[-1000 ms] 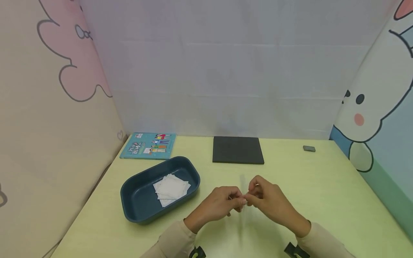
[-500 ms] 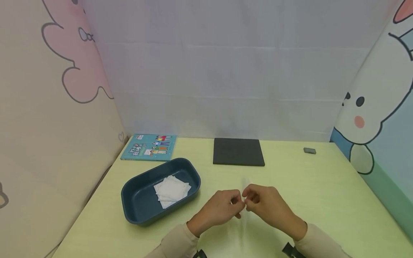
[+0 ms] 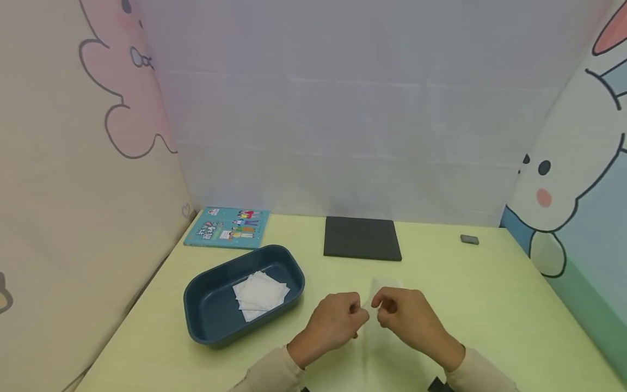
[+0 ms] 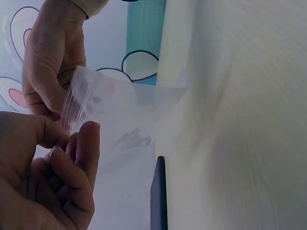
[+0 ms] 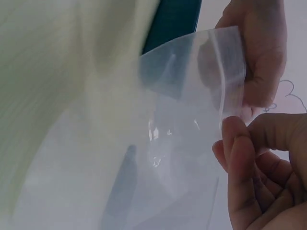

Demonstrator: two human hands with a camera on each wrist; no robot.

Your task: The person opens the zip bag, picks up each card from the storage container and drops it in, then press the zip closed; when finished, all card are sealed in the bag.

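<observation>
Between the hands hangs a clear zip-lock bag (image 4: 124, 148), its ridged top edge toward the fingers. In the head view it is a faint see-through sheet with little outline. My left hand (image 3: 333, 324) pinches the bag's top edge between thumb and forefinger, its other fingers curled. Close beside it, my right hand (image 3: 411, 316) pinches the same edge with thumb and forefinger. In the right wrist view the bag's walls (image 5: 177, 129) hang below the zip strip, and the left hand shows behind them. A small gap separates the two hands' fingertips.
Left of the hands stands a dark blue tray (image 3: 210, 335) holding a pile of white square packets (image 3: 259, 291). Behind it lies a blue book (image 3: 227, 227). A black flat board (image 3: 362, 238) lies at the back middle, a small grey block (image 3: 469, 239) at the back right.
My hands have drawn slightly apart at the fingertips while still on the bag's edge. The bag has turned, showing more of its face. The head view has tilted up a little.
</observation>
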